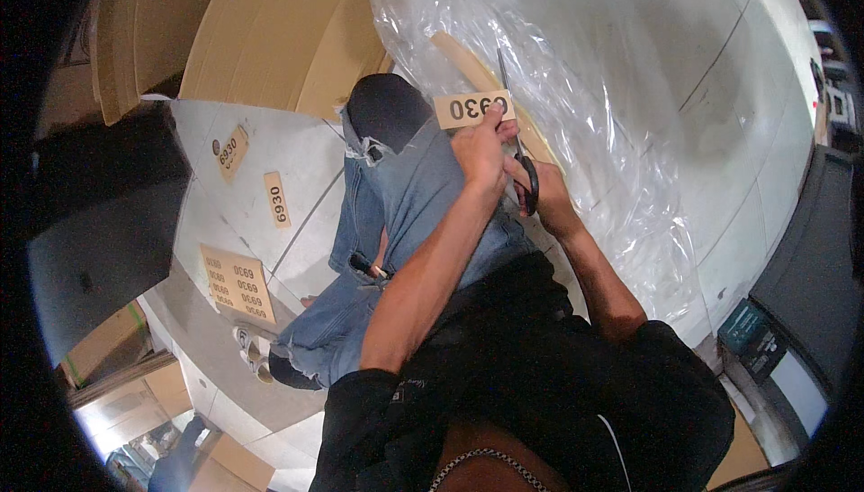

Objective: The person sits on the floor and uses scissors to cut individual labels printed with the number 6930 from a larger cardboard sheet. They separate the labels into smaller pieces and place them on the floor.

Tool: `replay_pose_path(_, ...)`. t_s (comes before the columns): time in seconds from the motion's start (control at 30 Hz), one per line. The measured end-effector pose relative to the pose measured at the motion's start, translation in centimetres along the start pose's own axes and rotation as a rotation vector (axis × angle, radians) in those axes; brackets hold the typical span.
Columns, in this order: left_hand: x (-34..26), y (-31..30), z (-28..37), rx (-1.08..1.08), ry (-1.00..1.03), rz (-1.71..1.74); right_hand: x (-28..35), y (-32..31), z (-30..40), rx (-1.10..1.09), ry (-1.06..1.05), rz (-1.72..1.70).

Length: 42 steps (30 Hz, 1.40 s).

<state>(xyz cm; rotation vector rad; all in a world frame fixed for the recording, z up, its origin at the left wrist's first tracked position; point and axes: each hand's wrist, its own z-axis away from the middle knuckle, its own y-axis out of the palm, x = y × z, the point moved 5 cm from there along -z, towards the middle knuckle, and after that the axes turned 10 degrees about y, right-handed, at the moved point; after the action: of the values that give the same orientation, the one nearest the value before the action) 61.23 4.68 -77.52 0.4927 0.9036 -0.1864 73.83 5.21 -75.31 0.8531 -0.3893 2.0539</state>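
Observation:
My left hand point(480, 151) pinches a small tan paper label point(460, 111) printed with digits, its thumb on the right end. My right hand point(555, 198) has its fingers through the black handles of a pair of scissors point(530, 188). The scissors' metal blades point away from me, beside the label's right edge; whether they touch it I cannot tell. Beneath them lies a long tan strip point(469, 63), partly hidden by my hands. To the left on the floor are a loose label point(276, 199), another small label piece point(233, 153) and a tan sheet point(237, 283) printed with several numbers.
Clear plastic sheeting point(607, 174) spreads over the floor on the right. Large cardboard point(277, 33) stands ahead on the left, near my knee in torn jeans point(418, 181). A dark panel point(111, 235) is at far left; cardboard boxes point(229, 465) are behind it.

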Motion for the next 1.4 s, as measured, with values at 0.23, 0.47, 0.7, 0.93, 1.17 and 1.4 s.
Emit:
replay_pose_path(0.23,-1.4,-0.3,0.0,0.084,0.045,0.109,-1.4,-0.7,-0.5,0.241,0.126,-0.123)
replay_pose_path(0.47,-7.0,-3.6,0.7,0.245,0.094,0.082,-0.9,-0.3,0.8,0.504,0.227,-0.478)
replay_pose_path(0.7,-19.2,-22.3,-2.8,0.294,0.225,-0.735,3.2,6.9,1.8,0.989,0.113,-0.313)
replay_pose_path(0.93,-23.0,-39.4,-8.9,0.339,-0.082,-1.62,2.1,16.6,-1.5,1.381,0.455,0.117)
replay_pose_path(1.17,-20.3,-41.9,-13.5,0.422,-0.286,-1.717,2.5,18.5,-2.6,1.488,0.61,0.043)
replay_pose_path(1.4,-20.8,-42.4,-13.3,0.34,-0.302,-1.718,2.7,18.7,-2.8,1.454,0.621,0.043)
